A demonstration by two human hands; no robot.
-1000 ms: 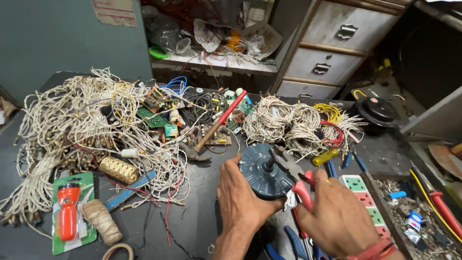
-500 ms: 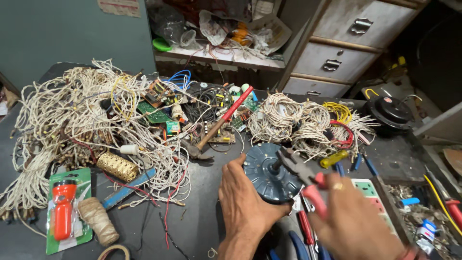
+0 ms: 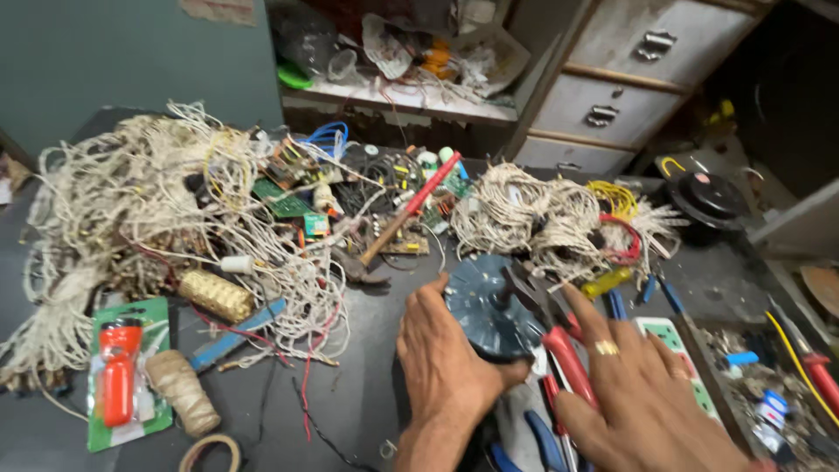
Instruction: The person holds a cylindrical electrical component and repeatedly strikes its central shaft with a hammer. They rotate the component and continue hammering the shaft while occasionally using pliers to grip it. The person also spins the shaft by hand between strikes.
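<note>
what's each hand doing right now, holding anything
Left hand: closed around the dark blue disc, steadying it.
Right hand: closed on red-handled pliers, whose tips sit on the disc.

Both your forearms come into view bare from the near edge, with no sleeves and no gloves on them. Your left hand (image 3: pixel 446 358) wears nothing at all: no ring, no watch, no band at the wrist. Your right hand (image 3: pixel 647 393) carries a gold-coloured ring (image 3: pixel 606 348) on one finger, with a broad flat top. At the near right corner a thin strip of red shows at your right wrist, too cut off to identify.
</note>
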